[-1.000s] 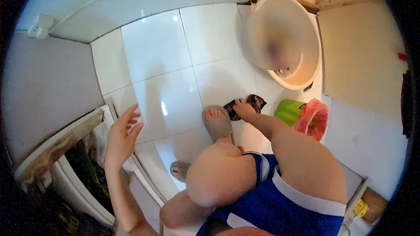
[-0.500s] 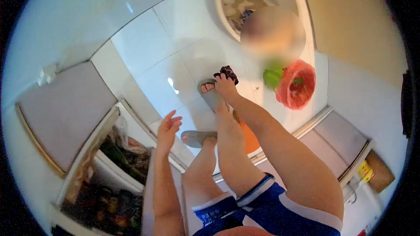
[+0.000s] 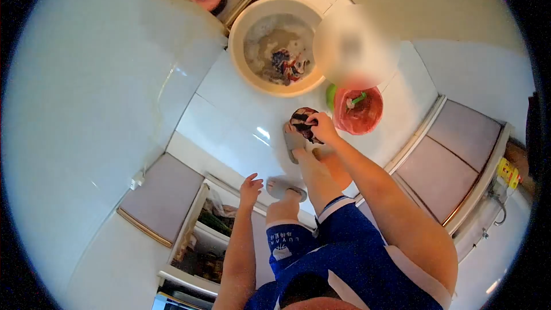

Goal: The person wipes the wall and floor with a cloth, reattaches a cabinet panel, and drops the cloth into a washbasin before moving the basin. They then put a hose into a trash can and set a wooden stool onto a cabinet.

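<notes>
My right hand (image 3: pixel 323 128) grips a dark cloth with lighter patches (image 3: pixel 304 121), its fingers closed on the near edge. The cloth hangs above my slippered foot, spread out enough to show its pattern. My left hand (image 3: pixel 250 189) is out to the left with nothing in it, its fingers loosely apart. Beyond the cloth stands a large cream basin (image 3: pixel 236 60) of murky, sudsy water. A bunched dark, red and white cloth (image 3: pixel 284 64) lies in that water.
Right of the basin is a pink bin (image 3: pixel 376 116) with a green item in it, beside something green (image 3: pixel 330 97). A blurred patch covers the area above the bin. An orange object (image 3: pixel 337 171) stands behind my leg. Open shelves (image 3: pixel 201 247) are at lower left.
The view has shifted, so the whole basin now shows. My right hand has raised the cloth, which was bunched near my foot and is now more spread out. My left hand stays open.
</notes>
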Demonstrator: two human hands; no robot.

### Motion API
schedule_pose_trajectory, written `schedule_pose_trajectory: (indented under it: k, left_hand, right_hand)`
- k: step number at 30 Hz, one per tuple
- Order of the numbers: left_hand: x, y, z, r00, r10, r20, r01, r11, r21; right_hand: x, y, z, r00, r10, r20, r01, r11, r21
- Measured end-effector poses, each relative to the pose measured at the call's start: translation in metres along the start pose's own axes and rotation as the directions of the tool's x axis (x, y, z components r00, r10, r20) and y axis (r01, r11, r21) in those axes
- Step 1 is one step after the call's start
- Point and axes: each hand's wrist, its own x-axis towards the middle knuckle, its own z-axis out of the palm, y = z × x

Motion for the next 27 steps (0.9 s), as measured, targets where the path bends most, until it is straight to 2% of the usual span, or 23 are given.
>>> schedule_pose_trajectory:
  k: [1, 2, 4, 8, 9, 12, 15, 17, 19, 20, 23, 25, 27]
  left_hand:
    - [0.003, 0.016, 0.001, 0.999, 0.024, -0.023, -0.023, 0.999, 0.022]
    - [0.006, 0.03, 0.0, 0.999, 0.023, -0.026, -0.023, 0.999, 0.031]
    - [0.014, 0.064, 0.003, 0.999, 0.045, -0.016, -0.045, 0.999, 0.017]
    - [0.034, 0.119, 0.008, 0.996, 0.089, -0.017, -0.086, 0.987, 0.134]
    - [0.039, 0.133, 0.009, 0.997, 0.08, -0.016, -0.077, 0.987, 0.142]
    - [0.058, 0.169, 0.01, 0.984, 0.164, -0.069, -0.151, 0.975, 0.162]
    - [0.088, 0.199, 0.009, 0.986, 0.161, -0.041, -0.154, 0.978, 0.14]
    - [0.1, 0.207, 0.009, 0.99, 0.137, -0.034, -0.133, 0.985, 0.112]
    - [0.122, 0.231, 0.006, 0.999, 0.029, -0.033, -0.02, 0.969, 0.245]
    - [0.132, 0.243, 0.005, 0.999, 0.031, -0.033, -0.021, 0.967, 0.253]
    - [0.156, 0.272, 0.006, 0.996, 0.079, -0.05, -0.068, 0.979, 0.193]
    - [0.18, 0.285, 0.0, 0.99, 0.1, -0.103, -0.08, 0.981, 0.176]
    - [0.209, 0.296, -0.002, 0.99, 0.028, -0.135, -0.009, 0.99, 0.139]
  right_hand:
    - [0.008, 0.0, -0.007, 0.996, 0.044, -0.083, -0.04, 0.998, 0.047]
    - [0.017, 0.001, -0.013, 0.995, 0.047, -0.083, -0.042, 0.998, 0.056]
    - [0.038, -0.006, -0.027, 0.974, 0.168, -0.15, -0.108, 0.933, 0.342]
    - [0.066, -0.045, -0.065, 0.942, 0.283, -0.179, -0.183, 0.882, 0.434]
    - [0.069, -0.064, -0.079, 0.934, 0.327, -0.145, -0.219, 0.843, 0.491]
    - [0.085, -0.071, -0.086, 0.914, 0.351, -0.202, -0.223, 0.853, 0.472]
    - [0.108, -0.065, -0.084, 0.887, 0.357, -0.294, -0.204, 0.873, 0.443]
    - [0.115, -0.055, -0.083, 0.885, 0.35, -0.307, -0.216, 0.893, 0.395]
    - [0.137, -0.051, -0.08, 0.879, 0.382, -0.285, -0.203, 0.841, 0.501]
    - [0.151, -0.048, -0.078, 0.878, 0.385, -0.285, -0.202, 0.837, 0.509]
    - [0.186, -0.038, -0.072, 0.888, 0.368, -0.277, -0.193, 0.843, 0.502]
    - [0.21, -0.042, -0.069, 0.884, 0.285, -0.372, -0.122, 0.906, 0.405]
    - [0.228, -0.064, -0.084, 0.902, 0.28, -0.328, -0.133, 0.905, 0.404]
